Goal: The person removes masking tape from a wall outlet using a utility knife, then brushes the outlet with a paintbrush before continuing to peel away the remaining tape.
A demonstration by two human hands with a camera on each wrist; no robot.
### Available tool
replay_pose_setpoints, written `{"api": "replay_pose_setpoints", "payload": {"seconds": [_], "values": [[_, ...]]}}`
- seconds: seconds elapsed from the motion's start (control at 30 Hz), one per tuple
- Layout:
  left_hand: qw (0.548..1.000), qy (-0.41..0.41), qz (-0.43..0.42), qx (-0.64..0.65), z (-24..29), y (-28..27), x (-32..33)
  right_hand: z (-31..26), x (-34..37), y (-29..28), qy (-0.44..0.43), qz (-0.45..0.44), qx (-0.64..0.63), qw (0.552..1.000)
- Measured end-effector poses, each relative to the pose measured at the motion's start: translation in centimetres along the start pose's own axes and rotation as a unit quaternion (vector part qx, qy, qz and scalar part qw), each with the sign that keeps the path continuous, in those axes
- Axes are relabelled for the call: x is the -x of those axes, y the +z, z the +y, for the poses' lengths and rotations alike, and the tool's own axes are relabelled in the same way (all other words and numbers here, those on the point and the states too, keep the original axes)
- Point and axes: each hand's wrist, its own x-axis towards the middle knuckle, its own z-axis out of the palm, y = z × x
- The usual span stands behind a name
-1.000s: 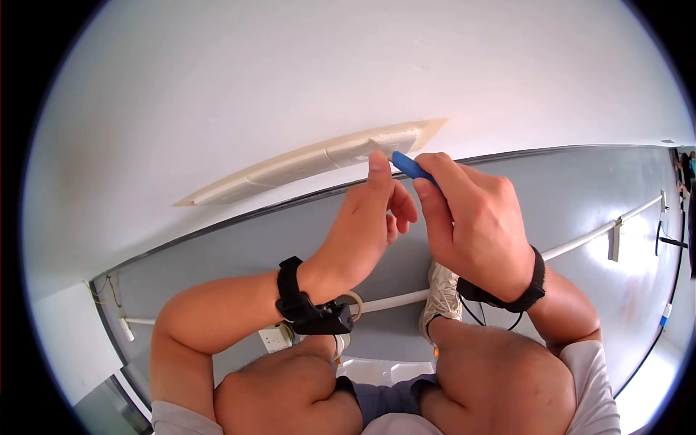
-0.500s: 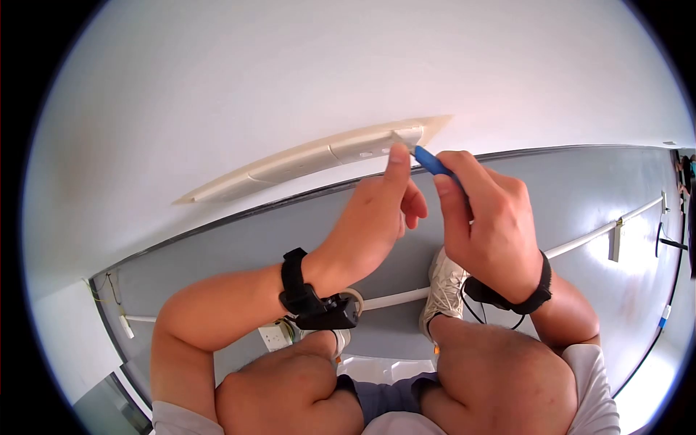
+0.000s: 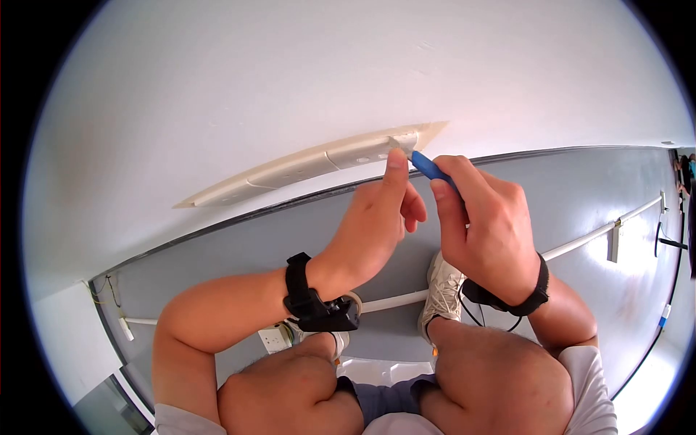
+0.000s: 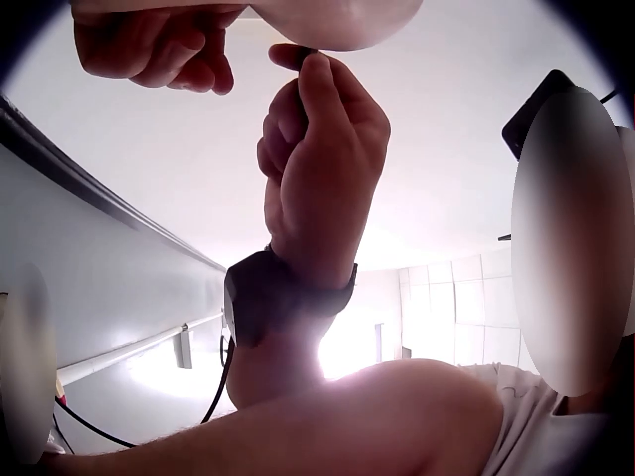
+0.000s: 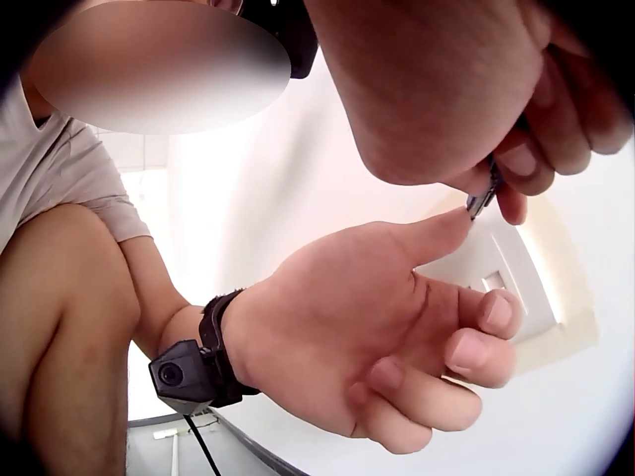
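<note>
My right hand [image 3: 493,225] grips a slim blue-handled tool [image 3: 429,167] between thumb and curled fingers. Its metal tip [image 5: 483,198] shows in the right wrist view, right at my left thumb. The left hand [image 3: 371,217] has its thumb raised to the tool's tip, with the other fingers loosely bent and holding nothing. Both hands work at the right end of a long white switch or socket panel [image 3: 290,171] on the wall. Cream tape [image 3: 436,130] borders the panel. In the left wrist view, the right hand [image 4: 332,149] hides most of the tool.
Above and around the panel is a white wall [image 3: 290,72]. Below runs a grey surface [image 3: 217,246] with a dark edge strip and a white pipe [image 3: 580,241]. A white socket box [image 3: 274,338] stands low, near a shoe [image 3: 443,290]. My bare knees flank the work.
Both hands and the blue-handled tool have shifted right along the panel, toward its taped end, then settled slightly back. The right hand has kept its grip on the tool.
</note>
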Motion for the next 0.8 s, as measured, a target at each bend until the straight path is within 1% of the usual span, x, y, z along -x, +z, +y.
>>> {"api": "replay_pose_setpoints", "payload": {"seconds": [0.1, 0.17, 0.23, 0.27, 0.33, 0.47, 0.53, 0.63, 0.67, 0.7, 0.73, 0.8], "values": [[1.000, -0.019, -0.010, 0.002, 0.19, 0.47, -0.29, 0.23, 0.26, -0.50, 0.017, 0.007, 0.000, 1.000], [1.000, -0.013, -0.012, -0.004, 0.50, 0.43, -0.33, 0.23, 0.19, -0.50, 0.029, 0.012, -0.001, 1.000], [1.000, -0.008, -0.016, -0.007, 0.44, 0.40, -0.21, 0.18, 0.13, -0.37, 0.013, 0.012, -0.010, 1.000], [1.000, -0.002, -0.004, 0.003, 0.22, 0.42, 0.00, 0.17, 0.03, -0.35, 0.014, 0.012, -0.008, 1.000], [1.000, 0.002, 0.006, 0.012, 0.06, 0.37, 0.02, 0.30, -0.14, -0.23, -0.020, -0.003, -0.022, 1.000], [1.000, 0.007, 0.000, -0.012, 0.27, 0.16, -0.16, 0.37, 0.04, -0.29, 0.004, -0.004, -0.028, 1.000], [1.000, 0.009, -0.003, -0.020, 0.50, 0.23, -0.32, 0.52, 0.18, -0.44, 0.020, 0.011, -0.007, 1.000], [0.999, -0.007, -0.022, -0.024, 0.59, 0.40, -0.54, 0.57, 0.35, -1.06, 0.035, -0.006, 0.011, 0.999], [1.000, 0.008, -0.020, -0.020, 0.44, 0.43, -0.45, 0.53, 0.28, -0.99, 0.034, -0.006, 0.012, 0.999], [0.999, 0.023, -0.019, -0.017, 0.29, 0.53, -0.38, 0.52, 0.22, -0.80, 0.016, 0.001, 0.003, 1.000], [0.999, 0.023, -0.020, -0.017, 0.17, 0.63, -0.28, 0.52, 0.17, -0.67, -0.002, 0.009, -0.007, 1.000], [1.000, 0.016, 0.004, 0.008, -0.08, 0.79, -0.07, 0.48, -0.04, -0.54, -0.004, 0.001, -0.006, 1.000]]}}
